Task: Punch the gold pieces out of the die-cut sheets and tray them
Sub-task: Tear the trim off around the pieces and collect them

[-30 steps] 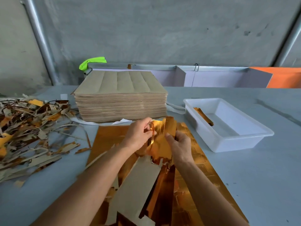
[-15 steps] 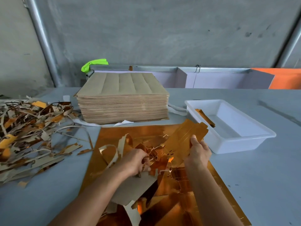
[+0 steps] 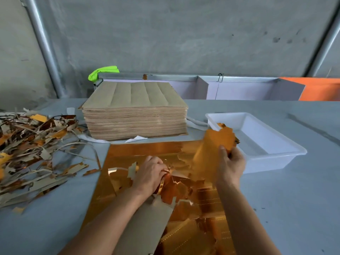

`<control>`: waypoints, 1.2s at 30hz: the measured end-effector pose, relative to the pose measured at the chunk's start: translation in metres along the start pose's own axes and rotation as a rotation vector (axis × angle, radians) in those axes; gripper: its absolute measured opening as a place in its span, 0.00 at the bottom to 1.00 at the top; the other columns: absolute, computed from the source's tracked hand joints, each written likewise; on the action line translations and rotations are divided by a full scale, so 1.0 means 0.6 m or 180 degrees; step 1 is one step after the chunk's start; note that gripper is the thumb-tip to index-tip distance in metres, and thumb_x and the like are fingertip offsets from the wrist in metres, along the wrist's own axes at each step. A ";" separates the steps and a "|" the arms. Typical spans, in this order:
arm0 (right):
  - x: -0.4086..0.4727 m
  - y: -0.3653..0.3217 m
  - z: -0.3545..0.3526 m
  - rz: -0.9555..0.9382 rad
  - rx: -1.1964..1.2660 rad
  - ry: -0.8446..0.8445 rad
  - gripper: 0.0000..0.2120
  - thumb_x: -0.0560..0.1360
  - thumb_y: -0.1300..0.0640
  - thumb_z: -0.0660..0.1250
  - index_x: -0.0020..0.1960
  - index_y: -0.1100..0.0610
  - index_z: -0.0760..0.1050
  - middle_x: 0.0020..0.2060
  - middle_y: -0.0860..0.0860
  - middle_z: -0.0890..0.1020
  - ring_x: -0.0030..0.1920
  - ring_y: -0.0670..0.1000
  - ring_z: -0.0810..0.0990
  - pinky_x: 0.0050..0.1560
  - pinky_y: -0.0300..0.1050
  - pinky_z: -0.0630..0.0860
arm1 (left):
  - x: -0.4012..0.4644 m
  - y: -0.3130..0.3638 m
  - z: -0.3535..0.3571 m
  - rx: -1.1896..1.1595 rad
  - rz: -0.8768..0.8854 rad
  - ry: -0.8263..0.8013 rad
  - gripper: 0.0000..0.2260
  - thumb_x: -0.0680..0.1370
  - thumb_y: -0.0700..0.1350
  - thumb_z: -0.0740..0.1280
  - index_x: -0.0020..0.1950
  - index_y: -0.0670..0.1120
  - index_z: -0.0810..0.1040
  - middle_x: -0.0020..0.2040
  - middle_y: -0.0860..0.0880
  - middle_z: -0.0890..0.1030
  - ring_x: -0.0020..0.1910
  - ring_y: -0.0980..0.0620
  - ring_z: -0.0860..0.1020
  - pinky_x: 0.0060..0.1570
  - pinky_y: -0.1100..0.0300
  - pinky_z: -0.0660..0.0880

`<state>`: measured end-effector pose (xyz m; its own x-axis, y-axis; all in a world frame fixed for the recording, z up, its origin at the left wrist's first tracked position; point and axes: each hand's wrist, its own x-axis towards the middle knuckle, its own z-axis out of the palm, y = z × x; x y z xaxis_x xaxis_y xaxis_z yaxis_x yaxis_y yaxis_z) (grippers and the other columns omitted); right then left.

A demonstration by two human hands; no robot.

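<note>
The right hand (image 3: 230, 163) gripped a punched-out gold piece (image 3: 219, 139), fingers curled round its lower edge, and held it raised at the near left corner of the white tray (image 3: 272, 159). To the tray's left, the left hand (image 3: 150, 174) lay on the gold die-cut sheet (image 3: 147, 150), its fingers bunched round torn gold scrap (image 3: 173, 188). Beyond the sheet, left of the tray, stood a tall stack of brown sheets (image 3: 135, 115). Further left of the tray a heap of offcuts (image 3: 31, 150) sprawled on the grey table (image 3: 294, 208).
</note>
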<state>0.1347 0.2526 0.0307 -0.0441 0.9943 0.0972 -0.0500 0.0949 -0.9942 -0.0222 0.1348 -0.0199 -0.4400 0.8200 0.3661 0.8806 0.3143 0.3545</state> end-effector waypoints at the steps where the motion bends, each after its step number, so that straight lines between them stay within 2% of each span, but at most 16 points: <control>1: 0.010 0.000 -0.009 0.0029 0.0018 0.0253 0.14 0.79 0.56 0.62 0.35 0.57 0.66 0.31 0.53 0.70 0.34 0.54 0.67 0.35 0.48 0.72 | -0.004 -0.007 -0.001 0.0017 0.0025 0.0012 0.11 0.79 0.46 0.63 0.59 0.49 0.80 0.59 0.52 0.75 0.61 0.55 0.68 0.56 0.66 0.63; 4: 0.030 0.008 -0.028 0.0406 0.0157 0.0619 0.13 0.79 0.56 0.62 0.42 0.67 0.70 0.37 0.66 0.74 0.37 0.68 0.70 0.44 0.56 0.78 | -0.015 -0.030 -0.004 0.0065 0.0098 -0.0126 0.09 0.79 0.44 0.65 0.56 0.48 0.82 0.61 0.52 0.74 0.62 0.54 0.68 0.59 0.62 0.67; 5: 0.033 0.013 -0.030 0.0512 0.0185 0.0590 0.13 0.78 0.56 0.63 0.43 0.66 0.71 0.39 0.67 0.76 0.38 0.68 0.73 0.45 0.56 0.79 | -0.018 -0.035 -0.004 0.0016 0.0099 -0.0177 0.07 0.79 0.43 0.65 0.53 0.46 0.81 0.61 0.52 0.73 0.62 0.53 0.69 0.58 0.62 0.68; 7: 0.031 0.022 -0.030 0.0610 0.0056 0.0394 0.09 0.79 0.56 0.63 0.42 0.60 0.73 0.39 0.60 0.78 0.38 0.61 0.77 0.45 0.53 0.79 | -0.024 -0.037 -0.005 -0.0396 -0.0055 -0.0101 0.06 0.80 0.42 0.63 0.44 0.47 0.77 0.53 0.52 0.75 0.53 0.53 0.73 0.50 0.67 0.70; 9: 0.021 0.032 -0.024 0.0588 -0.0353 0.0165 0.03 0.80 0.59 0.61 0.51 0.56 0.73 0.46 0.54 0.78 0.45 0.58 0.79 0.49 0.56 0.79 | -0.025 -0.032 -0.005 -0.0784 -0.0438 0.0158 0.10 0.80 0.41 0.62 0.40 0.48 0.71 0.41 0.53 0.74 0.42 0.53 0.73 0.38 0.72 0.67; 12: -0.003 0.042 -0.010 0.0295 -0.1017 -0.0262 0.21 0.79 0.67 0.59 0.67 0.50 0.65 0.55 0.50 0.73 0.52 0.62 0.79 0.50 0.60 0.79 | -0.026 -0.019 -0.007 -0.0553 -0.0521 0.0744 0.04 0.80 0.38 0.62 0.45 0.42 0.73 0.38 0.51 0.74 0.36 0.53 0.73 0.33 0.71 0.65; 15: -0.025 0.048 0.007 -0.0262 -0.1618 -0.0551 0.25 0.79 0.69 0.56 0.71 0.49 0.62 0.61 0.57 0.75 0.54 0.60 0.78 0.52 0.59 0.79 | -0.033 -0.012 -0.010 -0.0594 -0.0418 0.1053 0.02 0.76 0.30 0.63 0.45 0.36 0.75 0.36 0.44 0.76 0.34 0.50 0.75 0.33 0.67 0.68; 18: -0.033 0.051 0.017 -0.0442 -0.1814 -0.0737 0.27 0.80 0.69 0.55 0.75 0.49 0.59 0.62 0.58 0.75 0.56 0.60 0.78 0.56 0.59 0.78 | -0.037 -0.014 -0.014 -0.0605 -0.0543 0.1153 0.03 0.77 0.32 0.62 0.45 0.38 0.73 0.34 0.44 0.76 0.32 0.47 0.76 0.31 0.64 0.70; 21: -0.026 0.050 0.008 -0.0411 -0.2060 -0.0710 0.22 0.78 0.71 0.57 0.69 0.55 0.69 0.61 0.59 0.76 0.56 0.59 0.77 0.56 0.54 0.77 | -0.035 -0.019 -0.017 -0.0481 -0.0727 0.1301 0.02 0.78 0.34 0.62 0.46 0.37 0.74 0.33 0.45 0.75 0.31 0.47 0.75 0.30 0.63 0.69; 25: -0.018 0.044 -0.006 -0.0325 -0.2424 -0.0455 0.13 0.79 0.68 0.58 0.60 0.62 0.77 0.55 0.58 0.78 0.48 0.54 0.76 0.46 0.44 0.74 | -0.022 -0.023 -0.022 -0.0610 -0.1323 0.1604 0.03 0.79 0.34 0.61 0.51 0.36 0.73 0.36 0.45 0.73 0.35 0.48 0.73 0.34 0.59 0.67; 28: -0.037 0.039 0.008 -0.0427 -0.2571 -0.0906 0.11 0.80 0.62 0.57 0.55 0.61 0.78 0.50 0.56 0.79 0.43 0.49 0.76 0.42 0.40 0.73 | -0.015 -0.009 -0.025 -0.0765 -0.1563 0.1732 0.05 0.78 0.34 0.61 0.53 0.36 0.72 0.38 0.43 0.74 0.37 0.48 0.73 0.36 0.57 0.71; 30: -0.050 0.037 0.028 -0.0357 -0.2490 -0.1292 0.11 0.81 0.58 0.56 0.50 0.60 0.76 0.42 0.54 0.78 0.34 0.47 0.73 0.36 0.39 0.72 | -0.018 0.012 -0.023 -0.0756 -0.1281 0.1756 0.04 0.78 0.34 0.62 0.52 0.36 0.74 0.35 0.45 0.74 0.34 0.49 0.72 0.32 0.58 0.70; 31: -0.057 0.031 0.037 -0.0332 -0.2453 -0.1445 0.12 0.82 0.54 0.56 0.50 0.61 0.74 0.38 0.54 0.77 0.32 0.47 0.72 0.35 0.41 0.72 | -0.022 0.021 -0.022 -0.0727 -0.0932 0.1750 0.03 0.78 0.34 0.63 0.50 0.37 0.75 0.33 0.47 0.74 0.31 0.50 0.72 0.29 0.59 0.69; 33: -0.059 0.022 0.049 -0.0206 -0.2035 -0.1546 0.25 0.79 0.41 0.57 0.47 0.64 0.75 0.37 0.55 0.79 0.34 0.49 0.74 0.41 0.46 0.73 | -0.034 0.035 -0.018 -0.0645 -0.0039 0.1600 0.04 0.78 0.35 0.63 0.46 0.38 0.76 0.31 0.49 0.75 0.28 0.53 0.74 0.27 0.66 0.69; 34: -0.057 0.016 0.052 0.0096 -0.1548 -0.1477 0.28 0.77 0.37 0.58 0.44 0.63 0.77 0.37 0.54 0.80 0.36 0.49 0.76 0.42 0.46 0.72 | -0.039 0.035 -0.012 -0.0583 0.0413 0.1462 0.05 0.78 0.37 0.61 0.45 0.39 0.76 0.32 0.49 0.77 0.29 0.54 0.76 0.29 0.63 0.73; 36: -0.047 0.010 0.056 0.0446 -0.1109 -0.1266 0.21 0.76 0.40 0.63 0.40 0.59 0.76 0.38 0.53 0.80 0.36 0.48 0.77 0.36 0.41 0.70 | -0.047 0.034 -0.004 -0.0400 0.1092 0.1210 0.03 0.76 0.37 0.64 0.48 0.40 0.75 0.39 0.45 0.81 0.35 0.51 0.81 0.35 0.60 0.80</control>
<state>0.1022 0.2235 0.0238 -0.4039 0.9099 -0.0948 0.3139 0.0405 -0.9486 0.0079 0.1171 -0.0210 -0.1832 0.6267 0.7574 0.9677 -0.0208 0.2513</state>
